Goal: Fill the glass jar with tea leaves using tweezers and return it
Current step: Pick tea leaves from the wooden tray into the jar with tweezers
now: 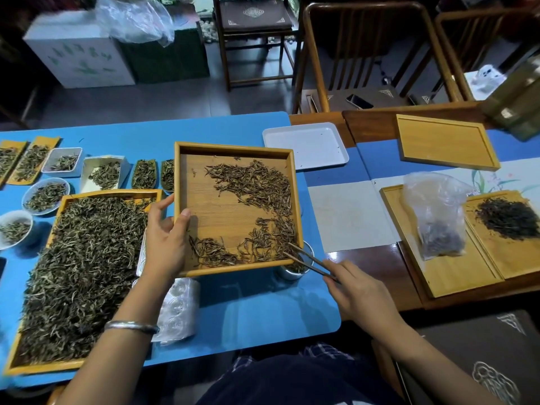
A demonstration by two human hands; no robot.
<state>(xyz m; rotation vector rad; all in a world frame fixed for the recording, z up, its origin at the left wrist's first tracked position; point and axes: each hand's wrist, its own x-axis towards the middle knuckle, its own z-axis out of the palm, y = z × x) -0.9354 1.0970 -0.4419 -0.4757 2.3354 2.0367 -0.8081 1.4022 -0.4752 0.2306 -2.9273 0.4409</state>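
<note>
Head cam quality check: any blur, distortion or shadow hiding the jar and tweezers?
Head view: wide-angle bowing at the edges; top right corner smeared; centre sharp. The tweezers read clearly, the glass jar sits half hidden under the square tray; soft shadows on the blue table.

Ahead of your right grip (355, 290), the square bamboo tray (233, 211) overhangs the glass jar (295, 268), seemingly covering most of its mouth. Bare blue tabletop (263, 305) lies open below and between both grips.

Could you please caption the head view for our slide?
Left hand tilts bamboo tray while right hand tweezers tea leaves toward glass jar.
</note>
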